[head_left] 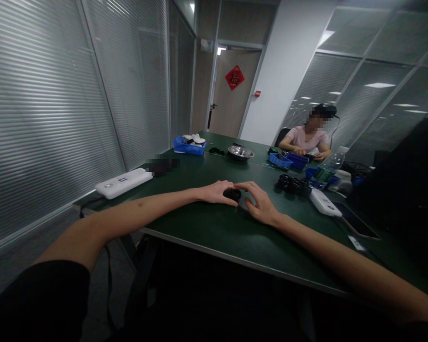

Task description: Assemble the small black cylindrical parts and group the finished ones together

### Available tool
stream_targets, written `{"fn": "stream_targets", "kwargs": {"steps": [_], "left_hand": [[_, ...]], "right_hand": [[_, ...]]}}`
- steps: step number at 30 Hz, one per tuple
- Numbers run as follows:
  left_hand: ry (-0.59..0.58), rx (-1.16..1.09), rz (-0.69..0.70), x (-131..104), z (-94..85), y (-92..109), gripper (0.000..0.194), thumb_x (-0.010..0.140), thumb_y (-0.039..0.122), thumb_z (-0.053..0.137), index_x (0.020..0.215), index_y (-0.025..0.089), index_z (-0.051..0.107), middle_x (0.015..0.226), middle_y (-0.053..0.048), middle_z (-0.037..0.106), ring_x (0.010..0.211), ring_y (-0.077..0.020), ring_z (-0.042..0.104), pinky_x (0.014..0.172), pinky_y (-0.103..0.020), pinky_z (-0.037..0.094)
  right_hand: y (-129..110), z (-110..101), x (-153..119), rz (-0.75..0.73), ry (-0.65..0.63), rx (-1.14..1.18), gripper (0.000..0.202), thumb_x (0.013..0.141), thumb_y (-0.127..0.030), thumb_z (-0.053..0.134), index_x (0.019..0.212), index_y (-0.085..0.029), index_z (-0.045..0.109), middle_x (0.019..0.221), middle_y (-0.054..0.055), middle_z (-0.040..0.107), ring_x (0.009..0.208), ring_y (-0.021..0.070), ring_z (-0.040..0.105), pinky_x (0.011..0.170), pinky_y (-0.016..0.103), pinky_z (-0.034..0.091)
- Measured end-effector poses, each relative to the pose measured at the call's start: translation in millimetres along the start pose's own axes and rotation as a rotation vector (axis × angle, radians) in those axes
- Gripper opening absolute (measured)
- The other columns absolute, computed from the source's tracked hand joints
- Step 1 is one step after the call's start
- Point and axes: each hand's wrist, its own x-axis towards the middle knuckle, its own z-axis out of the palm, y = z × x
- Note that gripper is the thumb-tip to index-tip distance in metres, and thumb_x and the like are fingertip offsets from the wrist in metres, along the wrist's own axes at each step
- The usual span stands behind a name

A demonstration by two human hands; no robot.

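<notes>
A small black rounded object [232,194] lies on the green table in front of me; its exact kind cannot be made out. My left hand [218,193] is closed around it, fingers over the far side and thumb along the near side. To its right is my right hand [259,202], the fingers curved and apart from the thumb. Its index fingertip reaches the left hand's fingers above the black object. Between the right thumb and fingers nothing shows.
A metal bowl [240,153], a filled blue basket [189,146] and black pieces [292,184] rest on the green table [199,223]. White power banks [124,183], a phone [355,219] and a water bottle [328,168] lie around. Another person [308,137] sits at the far right.
</notes>
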Motion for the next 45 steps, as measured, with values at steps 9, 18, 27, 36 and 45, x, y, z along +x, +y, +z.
{"fn": "stream_targets", "kwargs": {"steps": [9,18,27,36,45], "left_hand": [[0.005,-0.005,0.015,0.6,0.9,-0.5,0.053,0.085,0.056,0.074,0.12,0.017,0.066,0.112,-0.009,0.064,0.106,-0.026,0.059,0.091,-0.038,0.044],[0.004,0.013,0.04,2.0,1.0,0.6,0.047,0.087,0.058,0.07,0.112,0.018,0.066,0.105,-0.006,0.062,0.1,-0.0235,0.059,0.088,-0.036,0.043],[0.007,-0.01,0.056,0.2,0.1,1.7,0.047,0.088,0.058,0.071,0.113,0.019,0.065,0.111,-0.007,0.063,0.106,-0.0243,0.059,0.092,-0.035,0.043],[0.004,0.012,0.033,0.1,-0.2,-1.6,0.056,0.085,0.064,0.071,0.116,0.019,0.066,0.112,-0.007,0.063,0.105,-0.0242,0.059,0.089,-0.033,0.043],[0.004,0.027,0.029,0.6,0.3,-0.3,0.058,0.085,0.067,0.068,0.115,0.018,0.065,0.106,-0.006,0.062,0.101,-0.0244,0.058,0.086,-0.034,0.041]], "right_hand": [[0.9,-1.7,0.2,-0.058,-0.053,-0.048,0.059,0.087,-0.008,0.047,0.144,-0.024,0.051,0.131,0.013,0.062,0.123,0.0307,0.056,0.104,0.056,0.049],[-2.7,-2.3,0.4,-0.118,-0.062,-0.07,0.058,0.089,-0.01,0.046,0.145,-0.025,0.052,0.132,0.013,0.063,0.122,0.0311,0.058,0.101,0.055,0.051],[-5.4,-4.3,-3.1,-0.139,0.023,-0.072,0.055,0.088,-0.007,0.047,0.137,-0.026,0.06,0.125,0.011,0.066,0.114,0.0289,0.063,0.095,0.05,0.054],[-6.1,-3.7,-5.2,-0.138,0.126,-0.083,0.049,0.086,-0.005,0.048,0.126,-0.025,0.067,0.113,0.01,0.071,0.101,0.027,0.067,0.086,0.046,0.056],[-6.4,-4.4,-5.6,-0.146,0.193,-0.108,0.047,0.083,-0.003,0.047,0.118,-0.023,0.07,0.107,0.008,0.074,0.095,0.0254,0.069,0.082,0.043,0.056]]}}
